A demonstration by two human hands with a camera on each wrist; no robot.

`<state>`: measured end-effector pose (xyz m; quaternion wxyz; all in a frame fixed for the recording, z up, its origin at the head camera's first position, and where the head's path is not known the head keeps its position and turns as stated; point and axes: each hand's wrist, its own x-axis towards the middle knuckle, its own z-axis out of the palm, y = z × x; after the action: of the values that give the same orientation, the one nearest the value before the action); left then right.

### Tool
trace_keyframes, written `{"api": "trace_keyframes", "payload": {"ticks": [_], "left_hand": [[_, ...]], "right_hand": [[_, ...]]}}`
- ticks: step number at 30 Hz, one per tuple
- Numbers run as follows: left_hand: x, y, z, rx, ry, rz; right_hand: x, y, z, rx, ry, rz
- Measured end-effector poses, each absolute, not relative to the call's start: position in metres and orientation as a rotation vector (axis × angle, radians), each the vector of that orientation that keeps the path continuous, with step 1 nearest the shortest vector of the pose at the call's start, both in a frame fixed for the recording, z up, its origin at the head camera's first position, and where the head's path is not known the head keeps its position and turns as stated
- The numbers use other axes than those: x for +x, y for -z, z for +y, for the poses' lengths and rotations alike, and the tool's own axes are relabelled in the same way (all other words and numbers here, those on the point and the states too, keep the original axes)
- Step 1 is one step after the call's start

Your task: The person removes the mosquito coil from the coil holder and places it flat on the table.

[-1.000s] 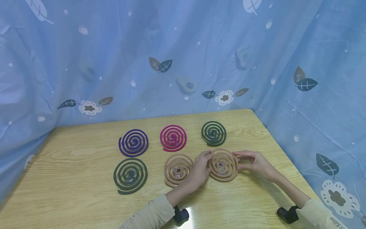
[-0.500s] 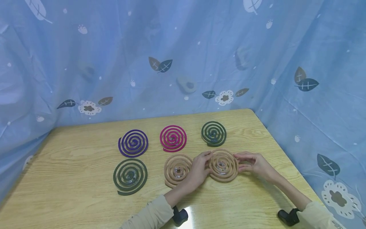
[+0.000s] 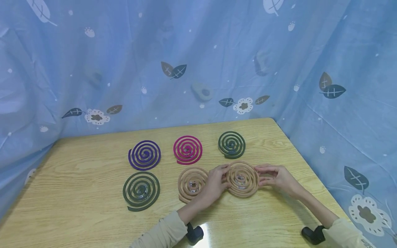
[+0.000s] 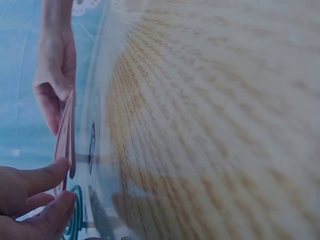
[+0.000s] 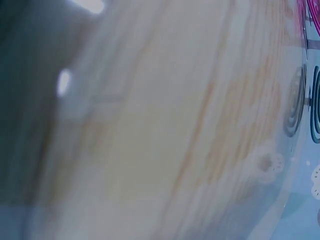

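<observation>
A tan mosquito coil point(image 3: 242, 193) is held between both hands in the head view. My left hand point(image 3: 214, 184) pinches its left rim between thumb and fingers, and my right hand point(image 3: 280, 178) grips the right rim. Seen edge-on in the left wrist view, the tan coil point(image 4: 71, 145) is apart from the table, with the left hand point(image 4: 37, 197) at the near end and the right hand point(image 4: 55, 65) at the far end. Another tan coil point(image 3: 183, 177) lies left of the held one, partly covered by my left hand. The right wrist view shows neither hand.
Behind lie a purple coil point(image 3: 133, 155), a pink coil point(image 3: 175, 150) and a dark green coil point(image 3: 220, 143). A second green coil point(image 3: 125, 189) lies at the left front. The wooden table point(image 3: 77, 199) ends at a blue patterned curtain point(image 3: 198, 44).
Both hands keep their hold on the tan coil, which has shifted very slightly to the right. The other coils have not moved.
</observation>
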<state>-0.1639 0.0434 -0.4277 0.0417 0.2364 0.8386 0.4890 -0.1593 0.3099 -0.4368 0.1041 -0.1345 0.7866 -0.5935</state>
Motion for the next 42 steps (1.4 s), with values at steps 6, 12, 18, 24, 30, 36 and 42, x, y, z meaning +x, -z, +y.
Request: {"api": "trace_keyframes", "payload": {"ticks": [6, 12, 18, 24, 30, 36, 42], "left_hand": [[-0.164, 0.426, 0.042, 0.723, -1.472, 2.586], [-0.164, 0.421, 0.042, 0.726, -1.509, 2.556], [-0.163, 0.418, 0.042, 0.734, -1.508, 2.562], [-0.162, 0.417, 0.042, 0.735, -1.506, 2.57], [-0.162, 0.418, 0.042, 0.727, -1.532, 2.566], [-0.161, 0.417, 0.043, 0.719, -1.546, 2.54], [-0.159, 0.416, 0.042, 0.727, -1.532, 2.552]], "right_hand": [[-0.158, 0.435, 0.312, -0.397, 1.766, 2.328], [-0.158, 0.434, 0.314, -0.483, 1.74, 2.419], [-0.157, 0.433, 0.315, -0.469, 1.701, 2.478], [-0.155, 0.43, 0.314, -0.465, 1.723, 2.455], [-0.154, 0.427, 0.313, -0.476, 1.746, 2.422], [-0.152, 0.427, 0.315, -0.491, 1.747, 2.431], [-0.153, 0.428, 0.319, -0.484, 1.72, 2.446]]}}
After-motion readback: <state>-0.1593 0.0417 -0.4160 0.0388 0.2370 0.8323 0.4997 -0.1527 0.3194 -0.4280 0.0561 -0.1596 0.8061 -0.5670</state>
